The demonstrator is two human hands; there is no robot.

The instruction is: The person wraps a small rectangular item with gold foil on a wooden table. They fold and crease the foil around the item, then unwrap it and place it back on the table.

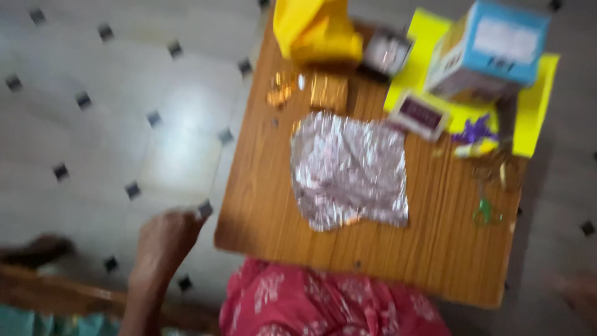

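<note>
Reaching out over the pale floor (93,143) at the lower left of the frame is the left hand (165,239). Its fingers look curled in, like a loose fist, but the picture is blurry, so I cannot tell if they hold anything. The hand is just beside the near left corner of the small wooden table (261,205), not touching it as far as I can see. The right hand does not show clearly; there is only a faint smudge at the lower right edge.

In the middle of the frame, a crinkly sheet of silver foil (348,168) lies flat on the table. Above it, near the top, sits a yellow bag (314,31). Small gold bits (311,90) lie between the bag and the foil. At the upper right, a blue and white box (491,46) stands on yellow paper (535,112). A small dark card (420,115) lies at the paper's edge, and something purple (476,132) is just to its right. Green scissors (485,211) lie near the right side of the table.

At the bottom middle, pink cloth with white flowers (323,302) covers the person's lap, right under the table's near edge.
</note>
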